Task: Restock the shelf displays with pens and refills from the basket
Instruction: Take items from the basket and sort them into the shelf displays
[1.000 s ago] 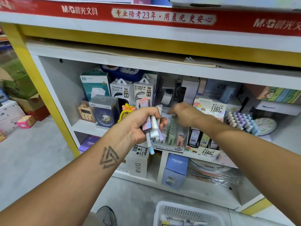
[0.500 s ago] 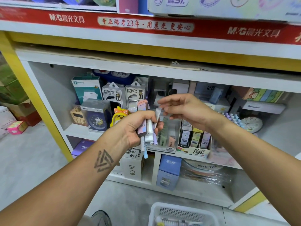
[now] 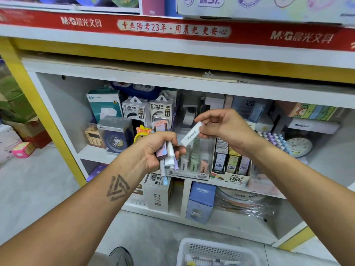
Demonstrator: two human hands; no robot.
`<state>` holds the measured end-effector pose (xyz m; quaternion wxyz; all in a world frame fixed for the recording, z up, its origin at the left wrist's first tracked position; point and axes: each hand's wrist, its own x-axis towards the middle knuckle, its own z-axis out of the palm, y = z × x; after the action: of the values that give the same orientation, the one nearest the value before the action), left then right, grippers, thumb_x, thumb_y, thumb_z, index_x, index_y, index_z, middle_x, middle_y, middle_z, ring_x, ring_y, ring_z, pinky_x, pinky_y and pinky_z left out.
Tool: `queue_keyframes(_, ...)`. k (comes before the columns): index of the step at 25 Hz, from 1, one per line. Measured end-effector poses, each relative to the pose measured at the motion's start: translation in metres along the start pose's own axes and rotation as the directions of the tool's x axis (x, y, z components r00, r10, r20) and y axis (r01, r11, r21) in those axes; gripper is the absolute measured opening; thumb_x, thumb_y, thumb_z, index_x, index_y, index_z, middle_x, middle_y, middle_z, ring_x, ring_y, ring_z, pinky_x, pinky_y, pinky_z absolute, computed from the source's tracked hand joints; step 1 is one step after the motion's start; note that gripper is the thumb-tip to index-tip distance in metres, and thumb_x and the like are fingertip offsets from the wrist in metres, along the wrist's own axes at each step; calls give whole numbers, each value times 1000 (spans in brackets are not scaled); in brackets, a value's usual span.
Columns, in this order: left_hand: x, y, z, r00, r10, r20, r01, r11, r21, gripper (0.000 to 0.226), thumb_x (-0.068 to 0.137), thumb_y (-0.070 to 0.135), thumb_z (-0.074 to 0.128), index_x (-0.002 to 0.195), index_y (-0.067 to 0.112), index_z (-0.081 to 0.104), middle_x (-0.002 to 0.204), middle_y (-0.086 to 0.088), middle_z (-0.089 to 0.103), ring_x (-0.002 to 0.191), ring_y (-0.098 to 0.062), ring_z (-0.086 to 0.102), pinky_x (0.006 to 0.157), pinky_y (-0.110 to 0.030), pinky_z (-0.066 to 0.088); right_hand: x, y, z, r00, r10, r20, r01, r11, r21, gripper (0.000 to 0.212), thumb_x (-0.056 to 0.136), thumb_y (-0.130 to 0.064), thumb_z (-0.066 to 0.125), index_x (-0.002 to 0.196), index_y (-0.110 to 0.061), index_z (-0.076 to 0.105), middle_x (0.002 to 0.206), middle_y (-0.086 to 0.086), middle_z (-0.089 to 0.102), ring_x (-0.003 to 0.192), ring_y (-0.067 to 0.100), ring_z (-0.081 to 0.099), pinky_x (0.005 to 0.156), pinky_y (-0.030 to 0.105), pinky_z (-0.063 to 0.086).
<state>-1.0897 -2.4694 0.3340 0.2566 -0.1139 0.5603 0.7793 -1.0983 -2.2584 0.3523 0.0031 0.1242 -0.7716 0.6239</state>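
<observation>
Mid-restock: right hand pinches white refill case above display tray; left hand grips pen bundle; basket still stocked.

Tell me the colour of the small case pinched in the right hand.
White, with dark print, seen in the head view: case in right hand.

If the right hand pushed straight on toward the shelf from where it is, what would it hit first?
Probably the clear display of pastel refill cases just below and behind the right hand, which pinches a white case. Depth is unclear from this single view.
</observation>
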Motion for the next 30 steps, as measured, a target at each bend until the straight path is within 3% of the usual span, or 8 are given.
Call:
queue_keyframes(6, 1, 4, -11, 1000, 15, -10, -15, 1000, -25, 14, 80, -5, 50, 73, 8, 48, 63, -17, 59, 50, -20, 54, 47, -22, 50, 15, 5, 2, 1000, 9, -12, -11, 977, -211, 27, 85, 10, 70, 95, -15, 75, 103, 19, 72, 88, 27, 75, 75, 25, 61)
queue_keyframes(8, 0, 4, -12, 1000, 18, -9, -18, 999, -27, 15, 80, -5, 49, 72, 7, 47, 62, -16, 58, 48, -20, 53, 46, -21, 49, 23, 10, 4, 997, 16, -76, -35, 964, -264, 21, 88, 6, 69, 94, -14, 74, 100, 17, 71, 86, 26, 75, 68, 19, 59)
queue_keyframes(10, 0, 4, -15, 1000, 15, -21, -16, 999, -43, 15, 81, -6, 49, 72, 6, 49, 62, -17, 58, 46, -20, 55, 45, -22, 50, 34, 19, 4, 985, -87, -152, -6, 851, -525, 18, 91, 0, 68, 96, -17, 72, 95, 10, 69, 84, 25, 73, 66, 22, 58)
queue_keyframes(13, 1, 5, -18, 999, 14, -31, -16, 998, -61, 15, 81, -6, 49, 71, 6, 49, 62, -16, 57, 46, -20, 57, 45, -20, 50, 44, 33, 11, 979, -187, -80, 49, 603, -796, 16, 92, -7, 68, 103, -18, 67, 90, -1, 68, 81, 14, 67, 78, 36, 58)
queue_keyframes(15, 1, 5, -19, 999, 20, -29, -21, 998, -58, 16, 81, -6, 48, 71, 6, 50, 62, -16, 57, 45, -19, 56, 46, -20, 50, 46, 43, 19, 987, -157, -34, 57, 536, -842, 13, 92, -9, 69, 101, -19, 67, 88, -5, 70, 77, 5, 65, 77, 36, 58)
queue_keyframes(24, -1, 5, -20, 1000, 18, -16, -19, 998, -57, 17, 82, -6, 48, 70, 6, 50, 63, -16, 57, 45, -19, 55, 46, -20, 50, 47, 62, 33, 995, -26, 91, 94, 447, -890, 8, 91, -15, 70, 98, -20, 70, 97, 1, 70, 89, 21, 66, 82, 39, 57)
queue_keyframes(28, -3, 5, -18, 1000, 6, 1, -6, 997, -72, 16, 83, -5, 47, 72, 7, 47, 65, -16, 55, 49, -20, 52, 47, -20, 49, 51, 58, 40, 989, 86, 119, 76, 392, -917, 25, 95, -11, 62, 117, -16, 73, 121, 3, 69, 110, 22, 65, 98, 35, 53)
queue_keyframes(30, -3, 5, -16, 1000, -1, 12, 2, 997, -76, 16, 83, -5, 48, 73, 7, 47, 65, -16, 56, 52, -20, 52, 50, -22, 50, 49, 48, 41, 992, 87, 93, 44, 445, -894, 28, 97, -13, 60, 123, -18, 70, 126, 0, 67, 112, 18, 64, 97, 28, 51)
